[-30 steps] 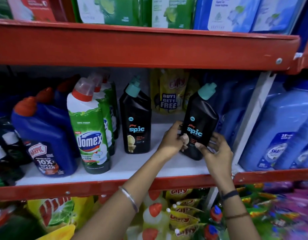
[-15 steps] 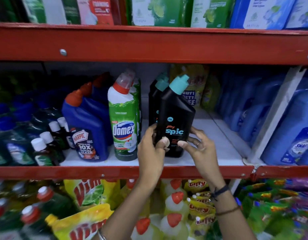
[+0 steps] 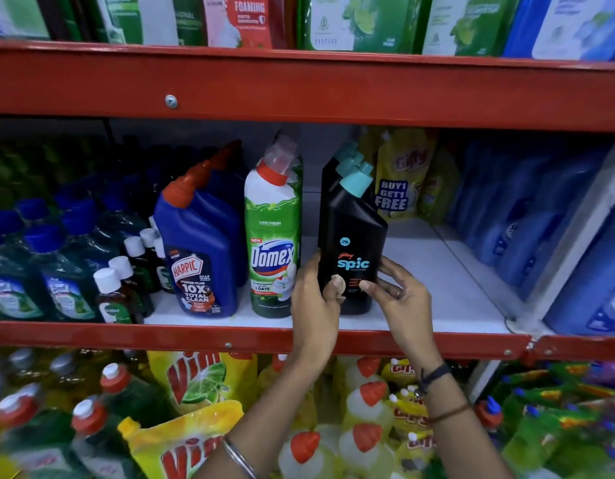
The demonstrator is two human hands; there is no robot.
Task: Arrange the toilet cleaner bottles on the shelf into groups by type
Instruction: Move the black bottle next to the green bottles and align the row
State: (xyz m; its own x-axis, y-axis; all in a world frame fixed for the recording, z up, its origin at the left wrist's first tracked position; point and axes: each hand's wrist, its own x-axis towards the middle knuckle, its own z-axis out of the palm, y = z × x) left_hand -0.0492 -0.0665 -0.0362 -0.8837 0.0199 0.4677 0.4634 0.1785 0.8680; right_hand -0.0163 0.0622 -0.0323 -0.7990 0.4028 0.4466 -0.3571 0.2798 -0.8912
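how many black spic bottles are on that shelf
3. The front Spic bottle is held by the left hand and right hand; two teal caps show directly behind it. More may be hidden.

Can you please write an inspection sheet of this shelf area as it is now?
Surface: white shelf with red edge, bare at the right.
Job's things: front Spic bottle upright, more Spic behind; Domex bottle and Harpic bottle to its left, upright in rows.
Clutter: yellow pouches behind; small white-capped bottles at left.
Grips: left hand and right hand both hold the front Spic bottle.
Cables: nothing seen.
Surroundings: refill packs above, dish liquids below, blue bottles at right.
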